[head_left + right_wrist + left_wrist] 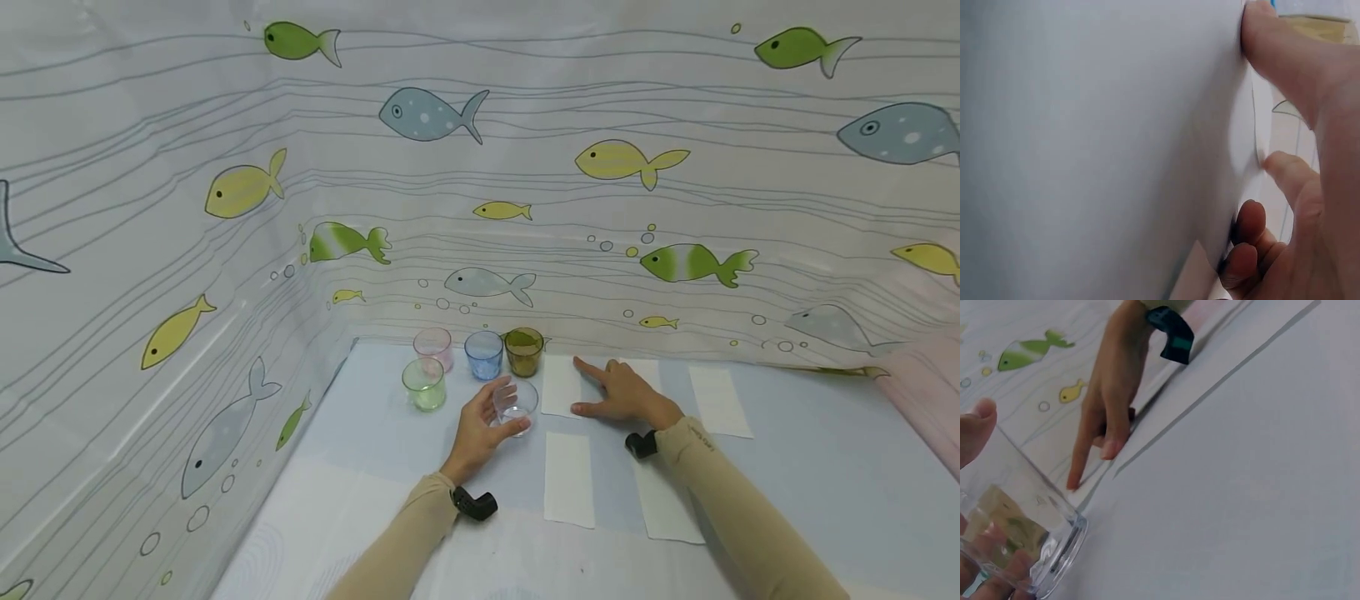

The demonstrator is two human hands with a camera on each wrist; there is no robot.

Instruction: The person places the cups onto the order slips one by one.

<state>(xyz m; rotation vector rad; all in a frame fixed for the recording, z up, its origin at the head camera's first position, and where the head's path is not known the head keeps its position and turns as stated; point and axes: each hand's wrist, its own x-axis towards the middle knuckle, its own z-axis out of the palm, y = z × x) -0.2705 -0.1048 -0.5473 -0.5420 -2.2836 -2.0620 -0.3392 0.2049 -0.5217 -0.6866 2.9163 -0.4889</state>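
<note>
My left hand [478,433] holds a clear glass [519,402], fingers round its far side and thumb at the near side. In the left wrist view the glass [1054,550] is tilted, and its thick base shows. My right hand [628,395] is at a white paper sheet [561,385] by the back wall. Its index finger and thumb are stretched out, the fingertip at the sheet's top corner and the thumb at its right edge. In the right wrist view the other fingers [1250,223] are bent under the palm.
Left of the hands stand a brown glass [524,360], a blue glass [483,362], a pink glass [432,343] and a green glass [424,392]. More white sheets lie nearer [568,482] and to the right [720,402]. A fish-patterned curtain [540,242] borders the table at the back and left.
</note>
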